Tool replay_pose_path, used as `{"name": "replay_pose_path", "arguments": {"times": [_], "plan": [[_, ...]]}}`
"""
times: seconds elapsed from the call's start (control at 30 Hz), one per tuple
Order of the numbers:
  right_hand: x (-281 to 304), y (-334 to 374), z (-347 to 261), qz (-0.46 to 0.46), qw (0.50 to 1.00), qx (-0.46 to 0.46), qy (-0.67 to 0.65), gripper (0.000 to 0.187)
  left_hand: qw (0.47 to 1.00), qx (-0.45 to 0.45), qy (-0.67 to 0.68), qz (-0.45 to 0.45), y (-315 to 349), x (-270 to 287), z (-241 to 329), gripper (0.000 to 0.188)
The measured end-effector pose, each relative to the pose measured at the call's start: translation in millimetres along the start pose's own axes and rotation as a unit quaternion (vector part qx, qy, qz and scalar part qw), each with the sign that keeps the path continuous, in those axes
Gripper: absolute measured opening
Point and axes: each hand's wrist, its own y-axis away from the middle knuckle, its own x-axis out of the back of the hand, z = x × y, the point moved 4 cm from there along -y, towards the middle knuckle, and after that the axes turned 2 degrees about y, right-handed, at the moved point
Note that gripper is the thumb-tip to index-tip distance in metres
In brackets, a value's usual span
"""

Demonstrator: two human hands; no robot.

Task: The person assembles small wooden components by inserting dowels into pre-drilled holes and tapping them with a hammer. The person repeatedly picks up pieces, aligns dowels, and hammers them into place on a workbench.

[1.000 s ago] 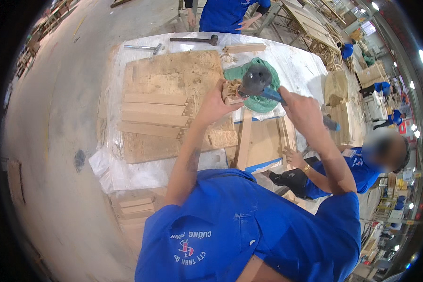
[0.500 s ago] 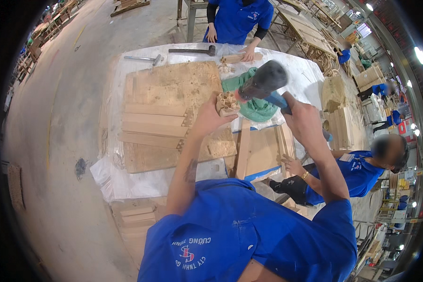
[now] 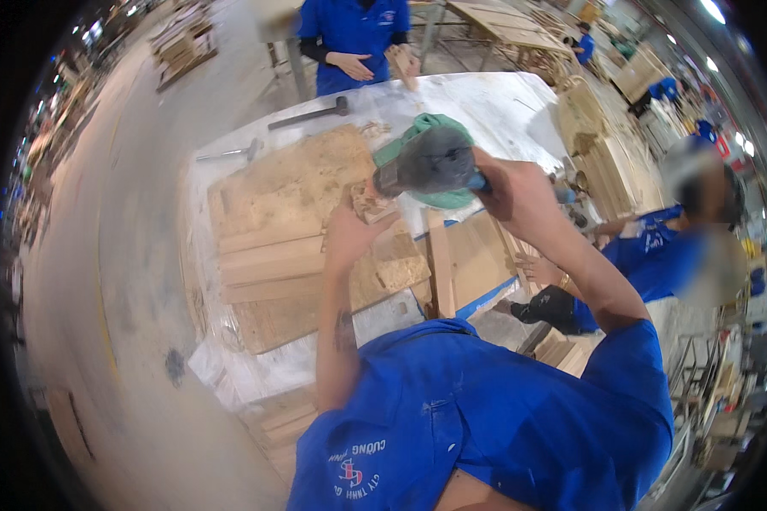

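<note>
My right hand is closed around the blue handle of a mallet with a thick dark head. The head hangs over the table, its narrower reddish face at the wood in my left hand; I cannot tell whether they touch. My left hand grips a bundle of light wood pieces with knobby, dowel-like ends upward, partly hidden by the mallet head. Below it lies a worn wooden board with several pale wooden slats on it. A green cloth or bag sits behind the mallet.
A dark hammer and a metal hammer lie on the plastic-covered table. One co-worker stands across it, holding a wooden piece. Another co-worker is close on the right, beside panels with blue edges.
The mallet head has swung left and nearer the wood bundle. My view has shifted, with the scene turning slightly. The co-worker across has lifted a wooden piece off the table.
</note>
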Motion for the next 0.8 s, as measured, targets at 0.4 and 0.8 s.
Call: {"name": "replay_pose_path", "arguments": {"times": [0.4, 0.8], "plan": [[-143.2, 162.8, -0.5, -0.090, 0.911, -0.278, -0.291, 0.034, 0.996, -0.039, 0.074, 0.007, 4.6, 1.0, -13.7, 0.063], [-120.9, 158.4, -23.4, -0.084, 0.916, -0.305, -0.248, 0.028, 0.993, -0.064, 0.101, -0.019, -12.4, -16.2, -18.6, 0.060]]}}
